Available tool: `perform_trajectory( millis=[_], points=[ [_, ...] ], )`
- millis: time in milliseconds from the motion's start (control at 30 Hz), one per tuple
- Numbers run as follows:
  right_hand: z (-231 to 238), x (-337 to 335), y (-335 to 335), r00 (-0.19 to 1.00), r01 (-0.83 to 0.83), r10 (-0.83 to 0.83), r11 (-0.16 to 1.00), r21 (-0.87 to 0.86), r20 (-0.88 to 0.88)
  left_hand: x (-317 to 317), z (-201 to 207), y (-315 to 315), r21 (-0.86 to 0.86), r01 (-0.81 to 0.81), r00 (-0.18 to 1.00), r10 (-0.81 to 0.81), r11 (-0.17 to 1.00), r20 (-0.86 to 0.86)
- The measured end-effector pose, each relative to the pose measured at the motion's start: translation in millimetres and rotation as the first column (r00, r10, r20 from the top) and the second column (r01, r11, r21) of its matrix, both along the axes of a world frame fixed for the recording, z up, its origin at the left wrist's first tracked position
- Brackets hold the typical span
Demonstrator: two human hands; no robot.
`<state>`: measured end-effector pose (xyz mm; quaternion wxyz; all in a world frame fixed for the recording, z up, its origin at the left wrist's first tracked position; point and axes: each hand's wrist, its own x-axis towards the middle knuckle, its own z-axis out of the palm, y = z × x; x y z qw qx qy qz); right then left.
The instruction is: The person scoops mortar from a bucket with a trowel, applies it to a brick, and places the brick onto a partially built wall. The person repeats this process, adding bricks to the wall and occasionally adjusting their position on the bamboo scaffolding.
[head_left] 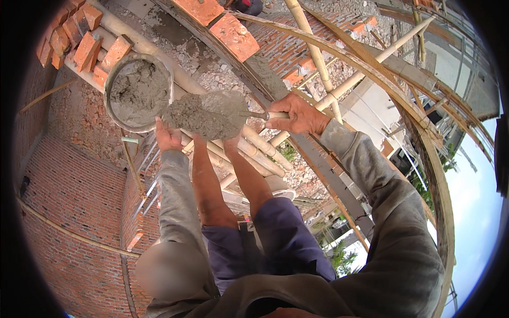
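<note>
My right hand (pixel 299 114) is closed around the handle of a trowel (pixel 254 114), whose blade carries a large heap of wet grey mortar (pixel 209 114). The loaded blade is level with the right rim of a round bucket (pixel 107 100), which has more grey mortar (pixel 139 87) inside. At the bucket's near right rim, my left hand (pixel 168 139) grips the edge with a finger showing against it. Its other fingers are partly hidden by the rim and the heap. To the right of the blade runs a narrow wall top with a strip of fresh mortar (pixel 266 77).
Orange bricks (pixel 85 51) are stacked beyond the bucket, and more bricks (pixel 234 37) lie along the wall top. Bamboo poles (pixel 260 151) form a platform under my legs. Timber and bamboo bracing (pixel 366 58) crosses the right side. A brick wall (pixel 74 196) stands lower down at left.
</note>
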<state>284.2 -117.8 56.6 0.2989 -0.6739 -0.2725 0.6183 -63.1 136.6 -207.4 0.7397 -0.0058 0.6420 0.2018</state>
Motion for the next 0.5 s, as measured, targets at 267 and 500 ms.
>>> perform_trajectory(
  millis=[267, 500],
  points=[
    [40, 29, -150, 0.929, 0.257, -0.129, 0.899, -0.355, 0.347, 3, 0, 13, 0.018, 0.002, 1.0, -0.002, 1.0, 0.001],
    [-30, -2, -209, 0.825, 0.361, -0.096, 0.848, -0.388, 0.557, 5, 8, 17, 0.089, 0.097, 0.995, -0.097, 0.991, -0.007]
  ],
)
